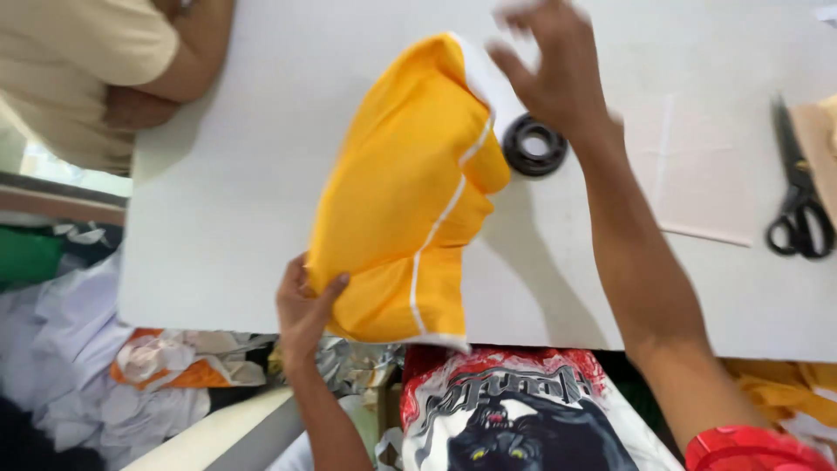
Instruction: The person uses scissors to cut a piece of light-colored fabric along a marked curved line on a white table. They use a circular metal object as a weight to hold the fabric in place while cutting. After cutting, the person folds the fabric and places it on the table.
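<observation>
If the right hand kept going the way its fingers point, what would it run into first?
The right hand points up and away across the white table, fingers spread just above the yellow cloth's white edge. Beyond that only bare tabletop shows to the picture's edge, though depth is hard to judge.

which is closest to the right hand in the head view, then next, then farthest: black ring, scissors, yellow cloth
1. yellow cloth, at the right hand's fingertips, to its left
2. black ring, just below the hand
3. scissors, far off at the table's right edge

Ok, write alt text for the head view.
Left hand pinches a yellow garment with white piping at the white table edge; right hand lifts its far end. Black ring and scissors lie nearby.
</observation>
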